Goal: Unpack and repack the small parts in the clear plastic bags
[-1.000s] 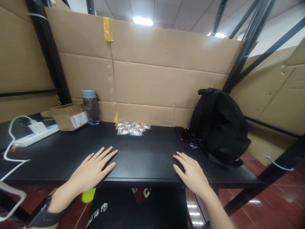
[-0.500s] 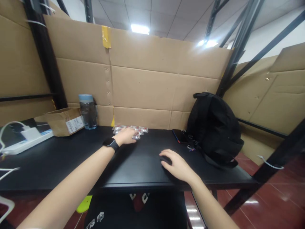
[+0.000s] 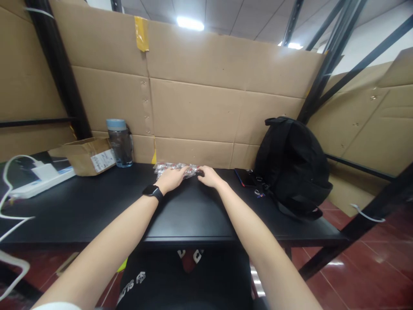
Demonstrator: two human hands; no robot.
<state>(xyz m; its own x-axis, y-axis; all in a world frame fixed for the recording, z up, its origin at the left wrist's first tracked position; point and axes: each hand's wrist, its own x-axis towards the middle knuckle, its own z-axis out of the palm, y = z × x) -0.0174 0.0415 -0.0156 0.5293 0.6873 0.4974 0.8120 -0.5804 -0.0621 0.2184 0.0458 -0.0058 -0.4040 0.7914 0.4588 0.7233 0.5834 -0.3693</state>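
Note:
Both my arms reach far across the black table [image 3: 97, 206] to a cluster of small clear plastic packets with red contents [image 3: 167, 167] lying against the cardboard wall. My left hand [image 3: 172, 177], with a black watch on its wrist, lies over the packets, fingers curled down on them. My right hand [image 3: 208, 175] rests at the cluster's right edge, fingers bent onto the packets there. Whether either hand has lifted a packet is hidden by the fingers.
A blue-lidded bottle [image 3: 120, 143], an open cardboard box [image 3: 87, 155] and a white power strip with cable [image 3: 38, 178] stand at the back left. A black backpack [image 3: 293, 165], a dark phone [image 3: 245, 177] and keys [image 3: 258, 193] are at the right. Cardboard panels [image 3: 209, 99] wall the back.
One second ago both hands lay flat near the front edge. The left hand reached the packets first; the right hand has since moved forward to join it.

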